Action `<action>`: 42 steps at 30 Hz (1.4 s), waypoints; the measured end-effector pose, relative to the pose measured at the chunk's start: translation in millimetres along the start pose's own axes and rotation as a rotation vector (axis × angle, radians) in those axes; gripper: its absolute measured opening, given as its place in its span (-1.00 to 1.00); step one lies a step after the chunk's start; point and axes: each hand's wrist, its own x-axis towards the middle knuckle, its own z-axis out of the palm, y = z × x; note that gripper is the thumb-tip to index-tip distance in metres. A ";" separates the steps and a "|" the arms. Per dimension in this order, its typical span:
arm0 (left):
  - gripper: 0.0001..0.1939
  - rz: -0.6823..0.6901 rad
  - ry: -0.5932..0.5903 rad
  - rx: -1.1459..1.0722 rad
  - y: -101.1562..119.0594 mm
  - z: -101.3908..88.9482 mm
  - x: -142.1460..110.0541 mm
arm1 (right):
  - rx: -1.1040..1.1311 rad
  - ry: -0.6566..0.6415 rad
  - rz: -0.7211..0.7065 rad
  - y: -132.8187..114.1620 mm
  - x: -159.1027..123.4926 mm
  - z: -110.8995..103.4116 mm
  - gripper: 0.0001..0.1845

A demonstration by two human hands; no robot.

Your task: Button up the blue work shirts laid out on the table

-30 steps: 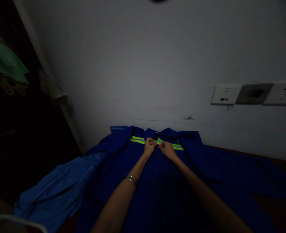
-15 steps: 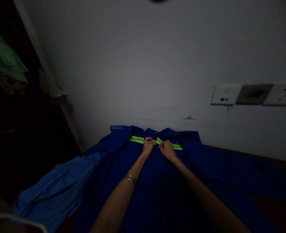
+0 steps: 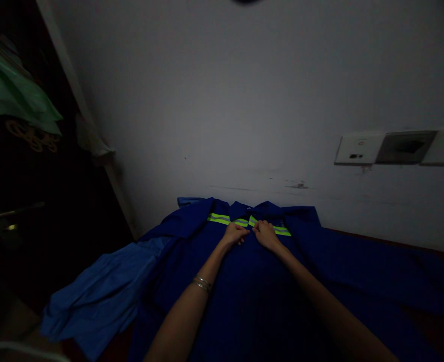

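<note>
A dark blue work jacket (image 3: pixel 191 266) with a yellow-green reflective stripe (image 3: pixel 218 218) across the chest lies spread out, its collar (image 3: pixel 240 208) toward the wall. On the left half of the front opening, just under the stripe, my left hand (image 3: pixel 234 235) has its fingers closed on the jacket's edge. Opposite it, my right hand (image 3: pixel 266 233) pinches the other front edge beside the stripe. The two hands are nearly touching at the middle. Too dark and small to make out is whatever fastening lies between the fingertips.
Lighter blue cloth (image 3: pixel 104 289) lies crumpled at the left, partly under the jacket. A pale wall (image 3: pixel 237 110) with a socket panel (image 3: pixel 359 150) rises behind. At left is a dark door with a handle (image 3: pixel 18 210), and a green bag (image 3: pixel 21 90) hangs there.
My left hand has slid down off the stripe to just below it, still close to the right hand. The whole view has shifted slightly, so things appear further right.
</note>
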 end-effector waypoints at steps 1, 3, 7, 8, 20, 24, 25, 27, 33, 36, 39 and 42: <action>-0.79 0.009 0.032 0.000 -2.4 4.2 2.2 | -0.004 -0.005 0.000 0.5 0.1 0.3 -0.79; -0.81 0.025 0.102 -0.013 -7.0 11.7 7.3 | -0.010 -0.014 0.001 1.5 0.6 1.0 -0.79; -0.89 0.057 0.193 -0.052 -13.0 21.2 16.9 | -0.016 -0.033 -0.023 3.1 1.7 1.0 -0.80; -0.90 0.065 0.204 -0.062 -13.9 22.4 18.5 | -0.017 -0.037 -0.036 3.4 1.8 0.5 -0.80; -0.89 0.067 0.202 -0.125 -16.8 21.9 21.5 | 0.032 -0.145 -0.300 15.0 16.3 -15.0 -0.85; -0.90 0.052 0.194 -0.132 -16.7 22.2 19.5 | 0.082 -0.186 -0.276 17.9 17.8 -18.2 -0.84; -0.90 0.055 0.197 -0.135 -16.6 22.4 18.6 | 0.095 -0.191 -0.259 18.2 17.1 -18.6 -0.83; -0.89 0.063 0.206 -0.137 -15.9 22.8 16.2 | 0.108 -0.189 -0.234 18.0 15.0 -19.1 -0.83; -0.88 0.031 0.155 -0.127 -11.0 21.9 9.5 | 0.035 -0.150 -0.243 11.0 7.2 -23.9 -0.82; -0.87 0.043 0.130 -0.132 -11.4 20.6 9.0 | -0.056 -0.121 -0.263 5.9 3.9 -27.7 -0.80; -0.83 0.064 0.114 -0.129 -12.7 20.1 9.3 | -0.146 -0.109 -0.308 1.7 2.0 -31.3 -0.79; -0.84 0.058 0.132 -0.125 -11.8 20.9 7.8 | -0.200 -0.111 -0.347 -1.5 1.5 -34.3 -0.79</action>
